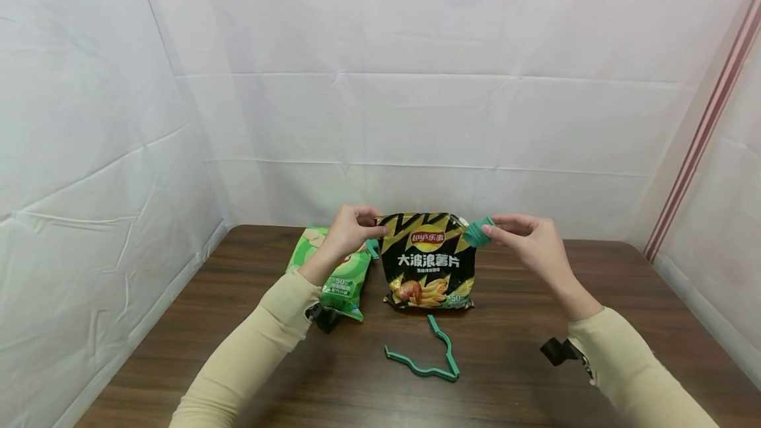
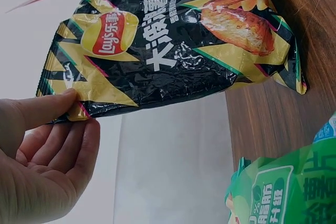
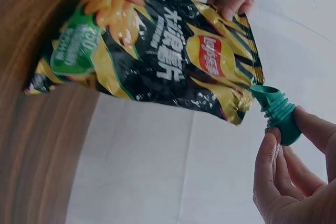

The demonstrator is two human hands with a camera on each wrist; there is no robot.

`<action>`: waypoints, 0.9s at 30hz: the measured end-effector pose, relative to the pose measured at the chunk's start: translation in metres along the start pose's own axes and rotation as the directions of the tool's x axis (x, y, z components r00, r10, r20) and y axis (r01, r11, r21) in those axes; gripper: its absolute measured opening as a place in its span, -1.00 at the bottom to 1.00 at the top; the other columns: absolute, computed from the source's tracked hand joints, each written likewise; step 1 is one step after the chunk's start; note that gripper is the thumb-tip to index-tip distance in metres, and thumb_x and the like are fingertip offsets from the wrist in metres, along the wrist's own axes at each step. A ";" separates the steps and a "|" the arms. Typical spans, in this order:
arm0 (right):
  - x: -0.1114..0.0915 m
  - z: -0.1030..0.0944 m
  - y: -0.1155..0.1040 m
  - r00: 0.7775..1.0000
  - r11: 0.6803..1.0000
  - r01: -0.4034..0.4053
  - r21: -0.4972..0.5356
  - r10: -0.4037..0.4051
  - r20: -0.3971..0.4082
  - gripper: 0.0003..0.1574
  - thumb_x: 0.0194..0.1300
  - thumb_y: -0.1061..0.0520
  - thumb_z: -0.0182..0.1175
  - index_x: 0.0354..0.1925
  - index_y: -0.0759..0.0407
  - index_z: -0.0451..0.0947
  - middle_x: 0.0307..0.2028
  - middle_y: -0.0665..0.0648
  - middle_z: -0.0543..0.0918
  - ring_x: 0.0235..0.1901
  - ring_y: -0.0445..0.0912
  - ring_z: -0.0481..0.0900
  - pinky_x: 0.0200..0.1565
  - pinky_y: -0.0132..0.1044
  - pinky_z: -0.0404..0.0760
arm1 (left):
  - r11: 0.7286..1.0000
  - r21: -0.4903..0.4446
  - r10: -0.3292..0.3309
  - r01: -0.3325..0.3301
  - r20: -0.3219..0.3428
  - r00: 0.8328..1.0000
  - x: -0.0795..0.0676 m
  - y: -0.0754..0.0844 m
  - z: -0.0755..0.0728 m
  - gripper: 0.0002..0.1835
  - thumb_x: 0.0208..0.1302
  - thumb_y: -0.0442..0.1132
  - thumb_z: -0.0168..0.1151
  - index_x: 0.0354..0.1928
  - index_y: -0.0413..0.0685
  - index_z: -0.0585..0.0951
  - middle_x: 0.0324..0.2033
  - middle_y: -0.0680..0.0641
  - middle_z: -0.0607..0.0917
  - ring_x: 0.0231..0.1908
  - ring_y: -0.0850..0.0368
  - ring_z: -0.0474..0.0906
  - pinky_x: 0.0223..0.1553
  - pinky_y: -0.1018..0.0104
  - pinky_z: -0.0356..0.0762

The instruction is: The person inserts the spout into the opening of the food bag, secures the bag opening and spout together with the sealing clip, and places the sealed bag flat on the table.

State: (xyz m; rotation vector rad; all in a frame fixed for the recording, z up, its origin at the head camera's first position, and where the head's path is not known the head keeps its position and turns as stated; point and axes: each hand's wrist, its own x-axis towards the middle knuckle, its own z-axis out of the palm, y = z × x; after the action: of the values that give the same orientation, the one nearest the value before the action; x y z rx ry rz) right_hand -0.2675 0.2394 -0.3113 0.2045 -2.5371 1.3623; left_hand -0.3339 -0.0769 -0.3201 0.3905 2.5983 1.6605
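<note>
A black-and-gold crisp bag (image 1: pixel 410 276) is held upright at the far middle of a dark wooden table (image 1: pixel 505 362), its printed front being turned toward the head camera. The bag's upper left corner is pinched by the left hand (image 1: pixel 347 233), between thumb and fingers. A ribbed green spout (image 3: pixel 282 116) is gripped by the fingertips of the right hand (image 1: pixel 535 246), its flared mouth being set at the bag's upper right corner; whether the corner is enclosed by it cannot be told. A green crisp bag (image 1: pixel 347 283) is noted lying to the left, partly covered by the left forearm, with a small teal piece (image 1: pixel 372 248) seen at its upper right edge. A hinged green clip (image 1: pixel 450 354), spread apart, is found on the table in front of the black-and-gold bag. White sheeting (image 1: pixel 416 117) is hung behind.
</note>
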 end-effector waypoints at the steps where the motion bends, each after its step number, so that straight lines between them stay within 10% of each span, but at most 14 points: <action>1: 0.002 -0.001 -0.001 1.000 1.000 0.003 0.007 -0.003 -0.001 -0.39 0.17 -0.25 0.27 0.04 0.11 0.61 -0.12 0.22 0.71 -0.35 -0.33 0.66 -0.24 -0.34 0.62 | 1.000 0.000 0.003 -0.003 0.003 1.000 0.000 0.000 0.000 -0.76 0.13 -0.25 0.38 -0.14 -0.11 0.67 -0.41 -0.06 0.67 -0.29 0.04 0.59 -0.27 0.26 0.52; 15: 0.019 -0.004 -0.009 0.999 0.999 0.045 -0.027 -0.046 -0.016 -0.42 0.20 -0.24 0.25 0.03 0.10 0.61 -0.12 0.19 0.72 -0.32 -0.32 0.68 -0.26 -0.39 0.61 | 0.998 -0.056 0.033 -0.031 0.050 0.998 -0.009 -0.002 -0.002 -0.79 0.14 -0.29 0.37 -0.16 -0.16 0.67 -0.40 -0.24 0.69 -0.30 -0.02 0.61 -0.36 0.21 0.45; 27: 0.022 0.004 -0.010 0.993 0.991 0.115 -0.062 -0.115 0.008 -0.51 0.18 -0.18 0.30 -0.04 0.09 0.64 -0.20 0.18 0.74 -0.32 -0.23 0.68 -0.33 -0.26 0.62 | 0.997 -0.082 0.009 -0.004 0.064 0.998 -0.013 0.001 -0.003 -0.74 0.13 -0.29 0.37 -0.12 -0.18 0.66 -0.47 0.00 0.66 -0.16 -0.24 0.59 -0.33 0.32 0.51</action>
State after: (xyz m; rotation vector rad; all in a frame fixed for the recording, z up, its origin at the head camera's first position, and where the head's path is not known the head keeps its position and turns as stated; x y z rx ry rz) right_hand -0.2864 0.2310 -0.2991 0.3369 -2.5246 1.2401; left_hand -0.3219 -0.0820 -0.3197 0.4414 2.4767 1.7193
